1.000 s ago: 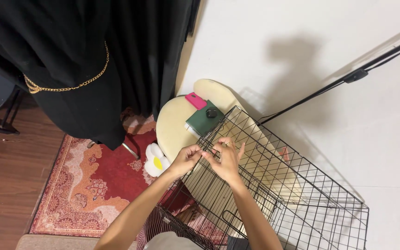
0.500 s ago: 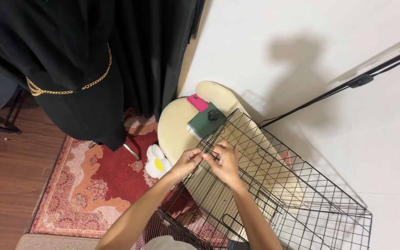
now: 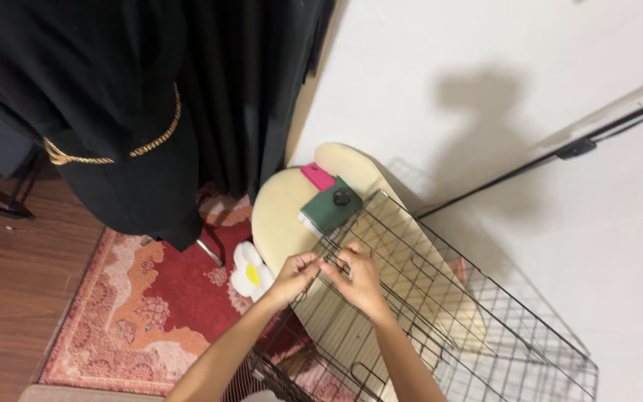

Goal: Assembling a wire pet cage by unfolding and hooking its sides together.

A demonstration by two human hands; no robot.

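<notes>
Both hands meet at the near upper edge of the black wire-mesh cage panel [image 3: 426,298], which leans tilted over the red patterned rug [image 3: 150,313]. The left hand [image 3: 295,277] pinches a wire at that edge; the right hand [image 3: 360,277], just beside it, curls its fingers around neighbouring wires, though the exact grip is hard to make out. The panel looks light, stiff and springy, best held by its thicker rim wires. Left of the left hand lies a white flower-shaped cushion [image 3: 249,271]; beyond the hands, a cream rounded board [image 3: 280,216] carries a dark green wallet [image 3: 330,208] and a pink phone [image 3: 318,177].
</notes>
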